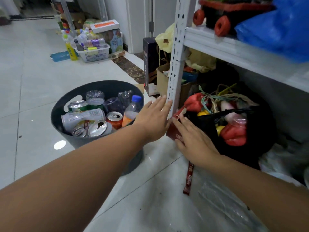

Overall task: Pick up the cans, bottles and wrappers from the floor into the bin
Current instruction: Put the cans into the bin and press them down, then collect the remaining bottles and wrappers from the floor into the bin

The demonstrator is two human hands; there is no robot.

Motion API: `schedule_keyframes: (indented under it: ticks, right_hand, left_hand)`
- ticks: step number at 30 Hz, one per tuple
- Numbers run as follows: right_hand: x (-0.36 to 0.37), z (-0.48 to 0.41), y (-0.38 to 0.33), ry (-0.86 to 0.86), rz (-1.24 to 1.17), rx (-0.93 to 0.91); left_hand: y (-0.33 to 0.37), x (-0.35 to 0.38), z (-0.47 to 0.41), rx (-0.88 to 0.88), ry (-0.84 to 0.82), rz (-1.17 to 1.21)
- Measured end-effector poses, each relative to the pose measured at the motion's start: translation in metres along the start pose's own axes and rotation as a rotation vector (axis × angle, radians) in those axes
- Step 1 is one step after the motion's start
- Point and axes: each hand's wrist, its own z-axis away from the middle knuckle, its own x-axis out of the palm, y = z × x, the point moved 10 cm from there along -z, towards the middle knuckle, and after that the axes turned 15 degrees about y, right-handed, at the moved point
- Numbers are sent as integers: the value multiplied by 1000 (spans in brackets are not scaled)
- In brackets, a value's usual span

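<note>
Beside the shelf post (175, 67), left hand (153, 121) hovers spread; right hand (194, 141) lies straight-fingered on the red wrapper (172, 133) (thumb hidden, perhaps beneath).

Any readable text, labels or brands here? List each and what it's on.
Nothing reads with certainty.
Red sachet on the floor: possibly "NESCAFE", blurred.
Red box under the right hand: white lettering, partly covered, unreadable.
White can in the bin: print too small.
Yellow bottle: green label, blurred.
White box: orange label, unreadable.
</note>
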Motion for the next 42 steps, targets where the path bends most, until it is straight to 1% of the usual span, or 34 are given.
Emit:
schedule_keyframes:
  ticks: [4,7,13,18,22,25,27,30,34,37,42]
  right_hand:
    - [8,28,16,-43,-47,45]
    - [18,52,21,-80,-63,34]
    - [31,97,40,-101,-58,15]
    - [51,140,79,-134,25,12]
    - [69,175,107,-137,58,129]
    - [82,197,126,-174,53,247]
    - [87,206,137,-181,68,279]
    - [87,220,156,-173,117,335]
    - [89,241,172,-237,179,394]
    - [94,248,176,-273,213,392]
    - [98,246,179,-303,184,484]
  left_hand:
    - [18,28,22,30,-98,3]
    - [26,48,45,28,-176,-26]
    - [54,85,83,-71,-275,-41]
    - [95,149,116,-152,-347,35]
    - [115,190,145,-132,-432,37]
    - [130,204,140,-133,-412,50]
    - [142,214,133,-142,-388,85]
    - [149,228,130,-271,-377,133]
    - [147,243,137,-428,-406,92]
    - [148,250,138,-460,-437,103]
    - [150,254,141,-469,-512,133]
